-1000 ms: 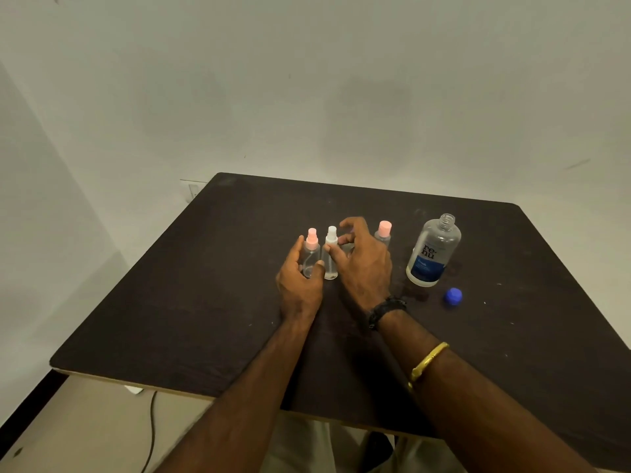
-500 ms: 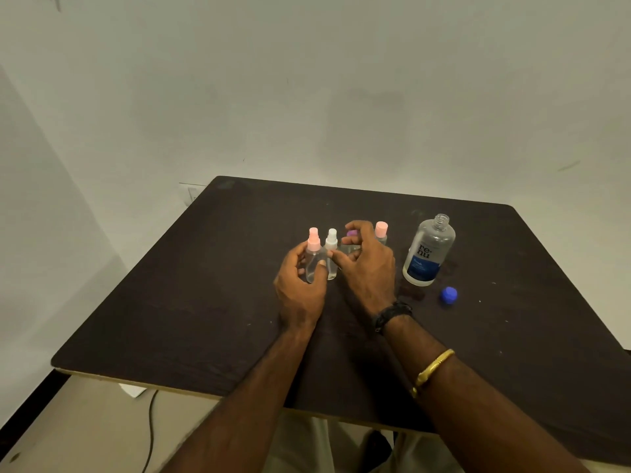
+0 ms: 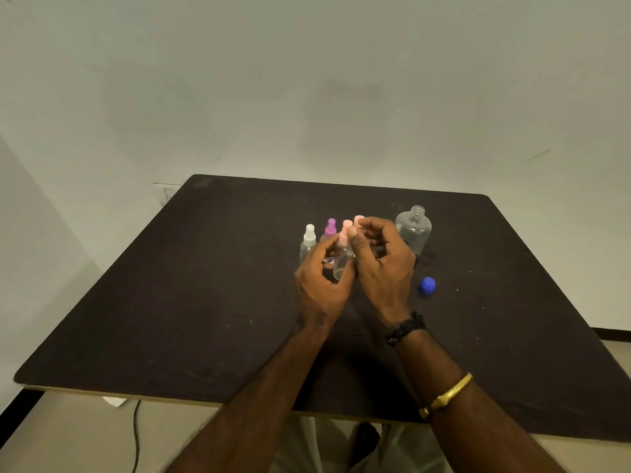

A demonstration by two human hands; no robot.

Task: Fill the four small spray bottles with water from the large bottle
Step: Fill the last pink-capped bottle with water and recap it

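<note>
Left hand (image 3: pixel 317 285) is wrapping its grip round the clear body of the pink-topped spray bottle (image 3: pixel 342 264), fingers curling behind it; whether the base is clearing the desk (image 3: pixel 205 285) cannot be told. Right hand (image 3: pixel 386 268) is pinching that bottle's pink spray head between thumb and curled forefinger, other fingers folding loosely toward the palm. Just left of the left grip, the white-topped spray bottle (image 3: pixel 308 245) is standing upright. Just beyond the same grip, the purple-topped spray bottle (image 3: pixel 330 228) is standing, partly hidden by the fingers. Behind the right grip's fingertips only the pink top of the fourth spray bottle (image 3: pixel 358 219) is showing. Right of the right grip, near the knuckles, the large bottle (image 3: pixel 414 230) is standing upright with its threaded neck open, lower part hidden. The blue cap (image 3: pixel 427 286) is lying on the desk right of that hand, apart from the bottle. A black wristband (image 3: pixel 404 327) and gold bangle (image 3: pixel 447 394) are sitting on the right forearm
</note>
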